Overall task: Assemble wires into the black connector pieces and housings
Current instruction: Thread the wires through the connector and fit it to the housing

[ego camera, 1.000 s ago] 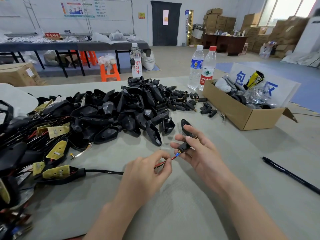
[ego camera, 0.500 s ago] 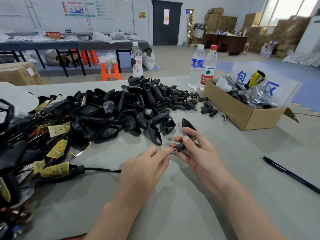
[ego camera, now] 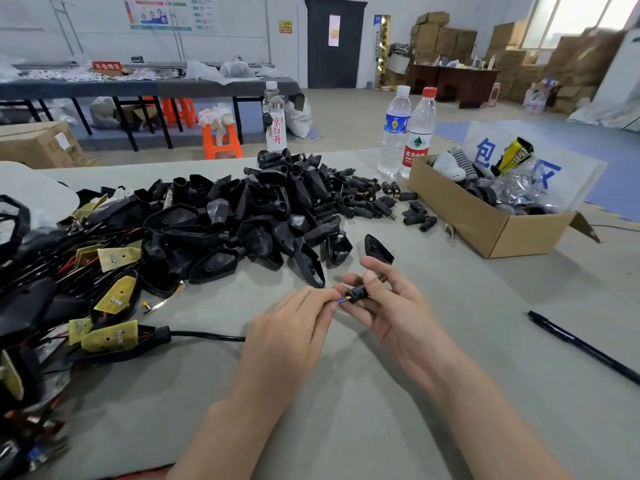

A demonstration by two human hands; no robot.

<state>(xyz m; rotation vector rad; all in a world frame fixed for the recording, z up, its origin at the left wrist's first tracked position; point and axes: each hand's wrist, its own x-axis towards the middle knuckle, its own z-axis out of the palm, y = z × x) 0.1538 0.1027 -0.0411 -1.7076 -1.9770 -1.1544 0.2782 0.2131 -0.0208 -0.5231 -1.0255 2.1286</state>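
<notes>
A person at a grey desk (ego camera: 346, 417) in a warehouse workroom holds a small black connector piece (ego camera: 356, 293) in the right hand (ego camera: 394, 310), the thumb and fingers curled round it just above the desk top. A brass-coloured threaded end shows behind the thumb. The left hand (ego camera: 294, 327) is pinched on a thin wire (ego camera: 341, 301), whose short blue tip shows between the fingertips and the open end of the connector piece. The two hands are nearly touching.

A black cable (ego camera: 207, 337) runs along the desk from under the left hand to a black housing fitted with a yellow circuit board (ego camera: 109, 336) at the left. Behind the hands lies a large heap of black housings (ego camera: 242, 223). One lone housing (ego camera: 379, 249) sits apart from the heap, just beyond the right hand's fingers. A scatter of small connector pieces (ego camera: 384, 204) lies at the heap's far right.

To the right an open cardboard box (ego camera: 485, 233) holds bagged parts, with two clear water bottles (ego camera: 394, 133) standing just beside its far corner. A third bottle with red characters (ego camera: 275, 121) stands behind the heap. A black pen (ego camera: 581, 348) lies on the desk well to the right of the hands
</notes>
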